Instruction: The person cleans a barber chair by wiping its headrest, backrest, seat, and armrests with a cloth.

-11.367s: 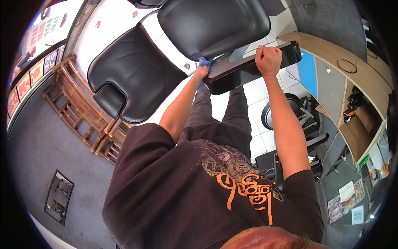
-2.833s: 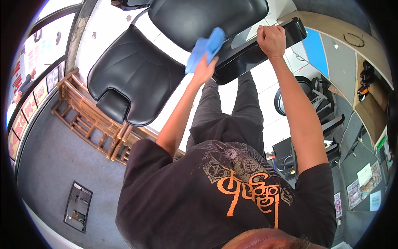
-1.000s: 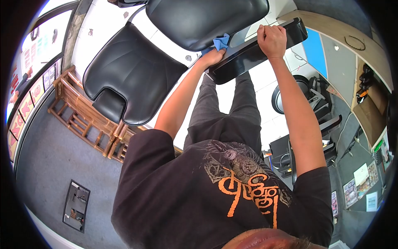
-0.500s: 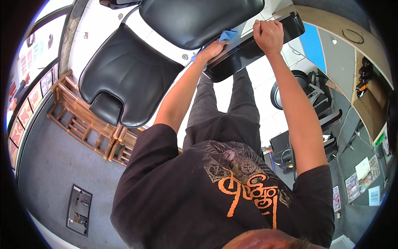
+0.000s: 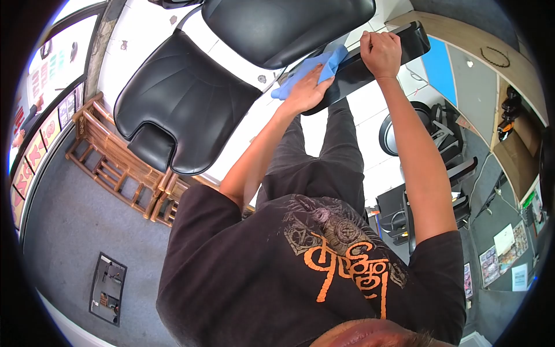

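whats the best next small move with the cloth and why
Probably slide the blue cloth along the black armrest toward the right hand: the left hand has it near one end, while glossy surface shows uncovered between the hands.

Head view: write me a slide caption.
Left hand presses a blue cloth to a glossy black armrest beside a padded cushion; right hand grips the armrest.
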A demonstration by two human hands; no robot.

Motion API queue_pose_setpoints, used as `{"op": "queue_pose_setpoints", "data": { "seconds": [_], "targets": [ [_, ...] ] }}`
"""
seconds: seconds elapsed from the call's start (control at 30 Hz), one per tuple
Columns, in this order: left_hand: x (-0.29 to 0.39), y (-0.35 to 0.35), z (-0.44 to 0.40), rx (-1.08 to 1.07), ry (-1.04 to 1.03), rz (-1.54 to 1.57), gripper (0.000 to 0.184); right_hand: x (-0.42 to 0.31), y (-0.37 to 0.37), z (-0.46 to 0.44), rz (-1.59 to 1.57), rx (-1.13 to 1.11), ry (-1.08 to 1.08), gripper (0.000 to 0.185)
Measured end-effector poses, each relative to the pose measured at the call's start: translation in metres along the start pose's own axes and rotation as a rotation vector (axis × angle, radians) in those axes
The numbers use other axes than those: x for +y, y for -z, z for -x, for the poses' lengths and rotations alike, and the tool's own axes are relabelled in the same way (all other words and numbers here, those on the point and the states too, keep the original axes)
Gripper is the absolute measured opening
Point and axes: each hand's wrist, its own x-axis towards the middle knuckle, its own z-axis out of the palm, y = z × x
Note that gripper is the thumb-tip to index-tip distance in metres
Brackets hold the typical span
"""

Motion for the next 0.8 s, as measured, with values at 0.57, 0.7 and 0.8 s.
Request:
{"op": "queue_pose_setpoints", "data": {
  "seconds": [0.57, 0.7, 0.8],
  "targets": [
    [0.007, -0.004, -0.161, -0.266, 0.148, 0.316, 0.073, 0.0, -0.001, 0.0, -0.027, 0.004, -0.026, 0.03],
    [0.006, -0.007, -0.183, -0.385, 0.261, 0.105, 0.068, 0.001, 0.003, -0.001, -0.015, -0.021, -0.017, 0.031],
    [0.002, -0.008, -0.17, -0.34, 0.229, 0.111, 0.072, -0.002, 0.001, 0.001, -0.019, -0.009, -0.011, 0.032]
  ]
}}
